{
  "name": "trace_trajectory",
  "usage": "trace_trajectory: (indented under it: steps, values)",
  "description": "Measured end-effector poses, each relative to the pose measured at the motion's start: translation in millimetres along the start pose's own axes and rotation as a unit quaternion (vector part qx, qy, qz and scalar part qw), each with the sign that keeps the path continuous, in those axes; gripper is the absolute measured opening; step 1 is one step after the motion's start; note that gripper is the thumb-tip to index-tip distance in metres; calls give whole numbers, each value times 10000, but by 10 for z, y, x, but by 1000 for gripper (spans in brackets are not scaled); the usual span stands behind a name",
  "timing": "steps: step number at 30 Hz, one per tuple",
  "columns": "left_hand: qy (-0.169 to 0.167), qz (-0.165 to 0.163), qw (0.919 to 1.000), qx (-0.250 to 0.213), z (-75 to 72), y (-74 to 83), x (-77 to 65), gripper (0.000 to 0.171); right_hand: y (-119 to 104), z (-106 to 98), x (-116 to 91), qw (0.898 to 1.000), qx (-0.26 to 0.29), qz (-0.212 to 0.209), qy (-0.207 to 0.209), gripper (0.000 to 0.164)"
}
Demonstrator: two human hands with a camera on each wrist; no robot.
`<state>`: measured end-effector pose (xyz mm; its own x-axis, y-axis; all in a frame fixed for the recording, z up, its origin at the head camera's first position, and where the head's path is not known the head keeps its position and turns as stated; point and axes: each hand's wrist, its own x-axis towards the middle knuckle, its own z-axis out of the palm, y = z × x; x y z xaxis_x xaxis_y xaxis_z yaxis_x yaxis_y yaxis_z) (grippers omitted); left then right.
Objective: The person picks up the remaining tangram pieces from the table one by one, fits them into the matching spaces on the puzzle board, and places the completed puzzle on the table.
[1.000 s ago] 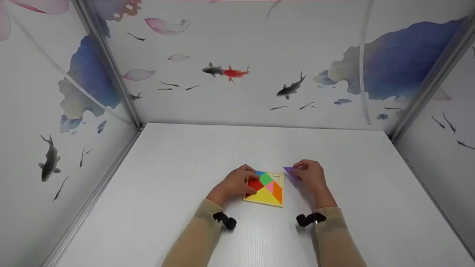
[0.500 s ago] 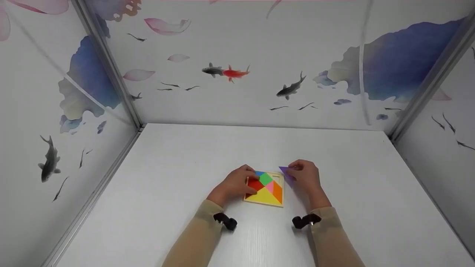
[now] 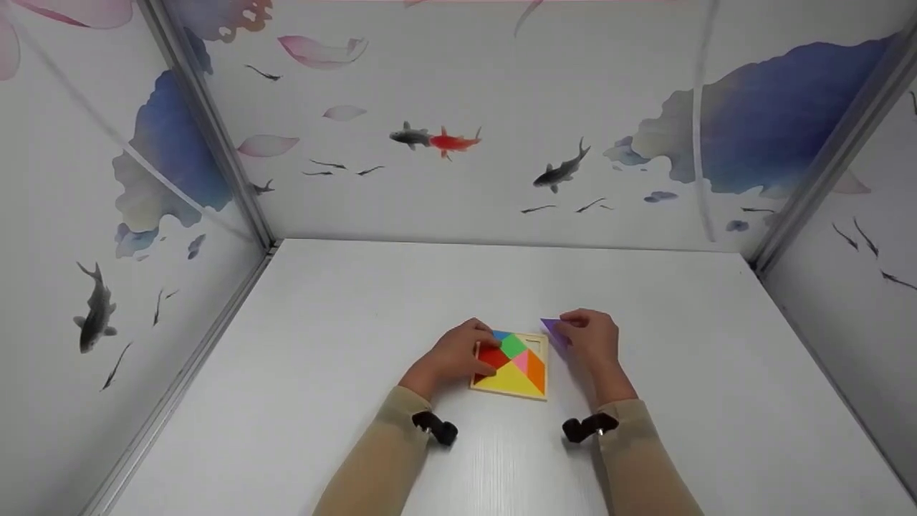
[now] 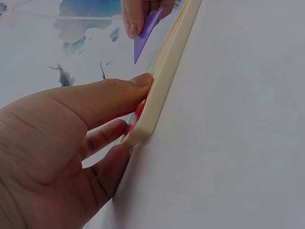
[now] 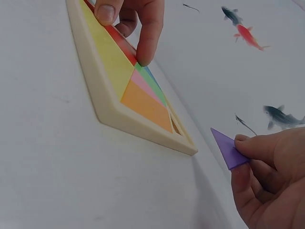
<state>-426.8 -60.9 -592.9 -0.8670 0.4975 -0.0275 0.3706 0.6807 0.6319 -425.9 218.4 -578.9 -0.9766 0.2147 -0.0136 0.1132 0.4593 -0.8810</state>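
Note:
A square wooden tangram tray (image 3: pixel 510 394) lies on the table, filled with red, blue, green, pink, orange and yellow pieces. Its far right corner shows a bare triangular recess (image 3: pixel 534 345). My left hand (image 3: pixel 453 351) grips the tray's left side, thumb and fingertips over the rim and the red piece (image 5: pixel 121 45). Between thumb and fingers of my right hand (image 3: pixel 593 345) is a purple triangle tangram piece (image 5: pixel 228 151), pinched just beyond the tray's right edge and apart from it. One pointed corner of the triangle faces the tray in the right wrist view.
The white table (image 3: pixel 358 301) is enclosed by white panels at the back and both sides, printed with fish and blue leaves. Grey metal posts (image 3: pixel 215 129) stand at the corners. A black wrist mount (image 3: pixel 434 428) sits on each sleeve.
My right hand has moved a little left, bringing the purple triangle nearer the tray's far right corner, then lifted it slightly. The left hand and tray have stayed put.

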Motion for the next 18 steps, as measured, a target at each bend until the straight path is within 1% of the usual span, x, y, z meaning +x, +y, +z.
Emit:
trace_trajectory:
  steps: [7,18]
  values:
    - [21,-27,10000,-47,8,15,5,42,-16,24,3,9999,-104,-42,-30,22]
    - [20,-110,9999,-121,12,16,1,43,-59,100,-30,9997,55,-33,-219,18]
